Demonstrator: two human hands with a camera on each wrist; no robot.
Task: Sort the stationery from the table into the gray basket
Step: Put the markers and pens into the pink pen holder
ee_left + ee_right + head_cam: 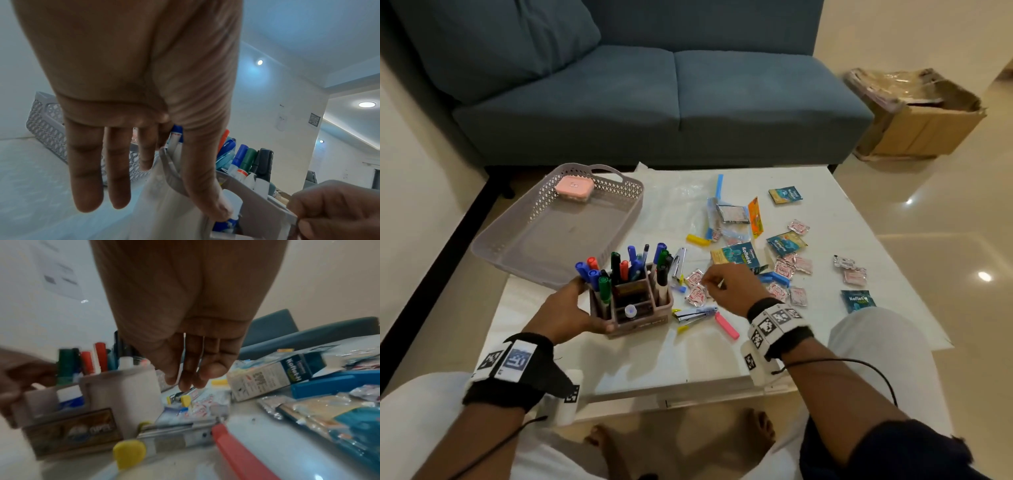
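**Stationery organiser held beside the gray basket**

Head view: pen organiser [635, 301], filled with upright markers [619, 265], is standing on the table [640, 356] with the left hand [566, 313] gripping its left side, thumb lying along the front corner. The gray basket [541, 236] is sitting just beyond this hand, holding a pink box [574, 187] in its far corner. The right hand [726, 286] is hovering to the right of the organiser with fingers loosely curled; whether it is pinching anything cannot be told. A stapler [694, 313] and a pink clip [726, 325] are lying just beneath that hand, and sachets [695, 293] are lying scattered under and beyond it.

Left wrist view: the left hand [131, 113] is clasping the organiser [257, 203], thumb pressing on its rim, fingers reaching down its outer wall; the basket [45, 126] is showing behind the fingers.

Right wrist view: the right hand [185, 344] is hanging above the stapler [176, 436], fingers pointing down and close together, blurred; a Koflet-H carton [273, 378] is lying to its right.
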